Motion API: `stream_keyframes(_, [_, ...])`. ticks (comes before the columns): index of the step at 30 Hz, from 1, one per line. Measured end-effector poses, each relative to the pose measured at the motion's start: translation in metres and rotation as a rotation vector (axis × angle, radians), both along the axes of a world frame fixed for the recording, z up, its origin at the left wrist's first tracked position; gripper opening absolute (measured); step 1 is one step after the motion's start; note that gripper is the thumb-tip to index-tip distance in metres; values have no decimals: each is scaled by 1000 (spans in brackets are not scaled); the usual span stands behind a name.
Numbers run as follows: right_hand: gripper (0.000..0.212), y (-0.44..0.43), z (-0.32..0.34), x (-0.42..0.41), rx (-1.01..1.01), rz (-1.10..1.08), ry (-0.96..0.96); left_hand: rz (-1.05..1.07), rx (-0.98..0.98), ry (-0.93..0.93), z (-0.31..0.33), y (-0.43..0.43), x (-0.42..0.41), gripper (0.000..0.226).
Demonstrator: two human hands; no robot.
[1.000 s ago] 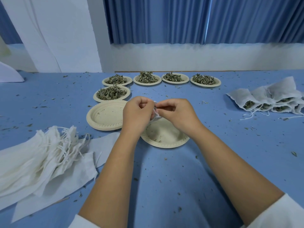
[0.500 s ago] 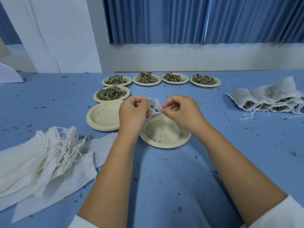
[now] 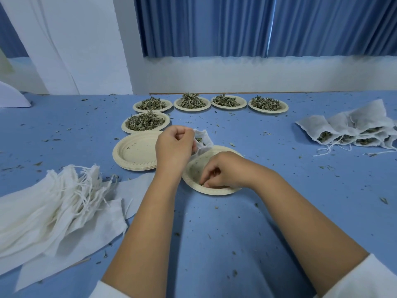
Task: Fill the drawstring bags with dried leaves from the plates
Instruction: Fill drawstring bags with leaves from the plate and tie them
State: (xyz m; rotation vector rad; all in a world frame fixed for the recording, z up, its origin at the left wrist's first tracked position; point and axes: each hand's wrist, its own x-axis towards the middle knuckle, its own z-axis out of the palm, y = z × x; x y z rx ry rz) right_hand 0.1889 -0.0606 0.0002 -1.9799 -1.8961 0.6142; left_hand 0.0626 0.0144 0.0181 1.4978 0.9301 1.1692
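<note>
Two bare hands meet at the middle of the head view, over a blue bench speckled with leaf crumbs. The left hand is raised a little, its fingers curled and pinching the rim of a small white mesh drawstring bag. The bag's mouth gapes toward the right and dark leaf bits show inside. Just below it lies a nearly bare beige paper plate. The right hand reaches down into this plate, its fingertips bunched against the plate's floor. Whether they hold any scraps I cannot tell.

Left of centre, a stack of empty beige paper plates sits beside the left hand. Directly above the stack in the frame is a beige paper plate heaped with dried green leaves. Higher still, a row of four more leaf-filled plates runs across the upper middle.

At the lower left, a loose pile of flat white empty bags with trailing strings spreads over the bench. At the right edge, a cluster of filled white bags lies overlapped, green leaves showing through the mesh. Pleated blue curtains hang across the top of the frame above a white wall.
</note>
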Motion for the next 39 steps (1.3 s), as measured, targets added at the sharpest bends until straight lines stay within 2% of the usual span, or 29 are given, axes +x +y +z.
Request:
stream_keyframes(8, [8, 3, -5, -9, 28, 77, -148, 6, -3, 6, 0, 0, -1, 16])
stream_keyframes(13, [13, -3, 4, -7, 0, 71, -78, 9, 3, 19, 0, 1, -2, 15])
stream_keyframes(18, [9, -9, 26, 7, 280, -103, 273, 3, 14, 29, 1, 0, -1, 12])
stream_keyframes(21, [11, -3, 22, 4, 451, -221, 221, -41, 27, 53, 1, -3, 1, 12])
stream_keyframes(26, [12, 6, 11, -3, 590, -352, 106, -105, 29, 46, 4, -9, 3, 13])
stream_keyframes(28, [10, 7, 11, -3, 586, -354, 73, -138, 24, 27, 7, -11, 3, 11])
stream_keyframes(32, [29, 6, 14, -1, 517, -344, 2, -241, 57, 66, 8, -18, 7, 11])
stream_keyframes(33, [26, 6, 15, 0, 503, -343, -3, -265, 56, 69, 8, -19, 8, 12])
stream_keyframes(35, [15, 4, 16, 1, 484, -338, 15, -309, 27, 44, 8, -20, 8, 13])
stream_keyframes(39, [25, -1, 22, 6, 464, -294, 94, -324, -60, -49, 9, -18, 7, 15])
